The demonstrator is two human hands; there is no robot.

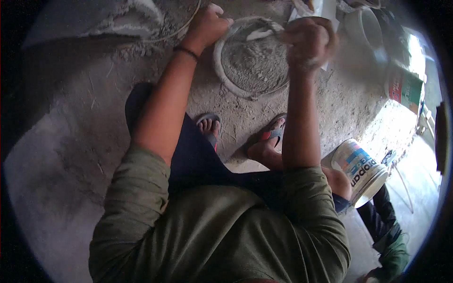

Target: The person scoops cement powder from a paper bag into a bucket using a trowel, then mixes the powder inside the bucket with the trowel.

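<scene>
A round bucket [226,82] holds wet grey mortar [255,63] in front of my feet. My left hand [207,26] is closed beside its upper left rim, thumb pointing at the rim; whatever the fingers hold is hidden. Over the right side of the bucket, my right hand [309,42] is blurred by motion and wrapped round what looks like a trowel [259,34]. Its pale blade lies in the mortar near the far rim, and the handle is covered by my fingers.
A white printed bucket [361,170] lies tilted by my right knee. A pale bucket [365,30] and a red and green box [405,89] are at the right. A dusty grey bag or sheet [108,19] is upper left. Another person's green sleeve [395,254] shows lower right.
</scene>
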